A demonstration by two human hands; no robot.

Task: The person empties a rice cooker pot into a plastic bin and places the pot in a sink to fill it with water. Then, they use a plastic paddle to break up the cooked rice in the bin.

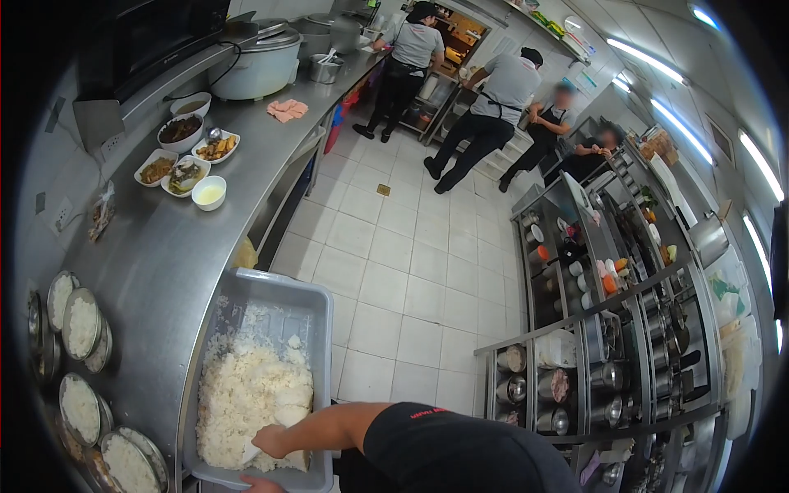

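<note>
A grey plastic tub full of cooked white rice stands below me, against the steel counter. My right hand reaches into the tub from the right, its fingers wrapped round a white rice paddle that is partly sunk in the rice. At the bottom edge of the view, my left hand is by the tub's near rim; most of it is cut off, and its grip does not show.
Metal bowls of rice line the left end of the steel counter. Farther along are dishes of food, a pink cloth and a large rice cooker. A pot-filled rack stands right. Several co-workers work behind.
</note>
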